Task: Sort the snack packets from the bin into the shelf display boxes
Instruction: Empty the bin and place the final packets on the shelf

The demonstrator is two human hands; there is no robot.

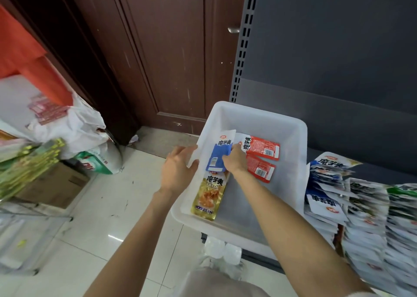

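Fingers of our right hand [234, 161] curl onto the blue packet [217, 159] near the far left corner of the bin [291, 161], pinching its right edge as it stands tilted against the wall, white top uppermost; the fingertips themselves are hidden behind the packet, so we cannot tell how tight the pinch is. Our left hand [178, 168] clasps the bin's left rim, thumb hooked over the edge and the fingers wrapped outside, most likely to steady the white tub, which hangs partly off the shelf [361, 125] over the tiled floor [108, 206]. Just below the blue one a gold packet [208, 195] lies flat along the left wall, and two red packets [261, 159] lie side by side, barcode side up, right beside our right hand. We judge the bin nearly emptied: four packets are in sight, much of its floor bare. To the right, well apart from the hands, rows of packets stand packed on the shelf [370, 208], blue-and-white ones nearest the bin, which suggests the blue packet belongs there; the display boxes themselves are too blurred to make out. Colours appear to set the sorting, one flavour per row
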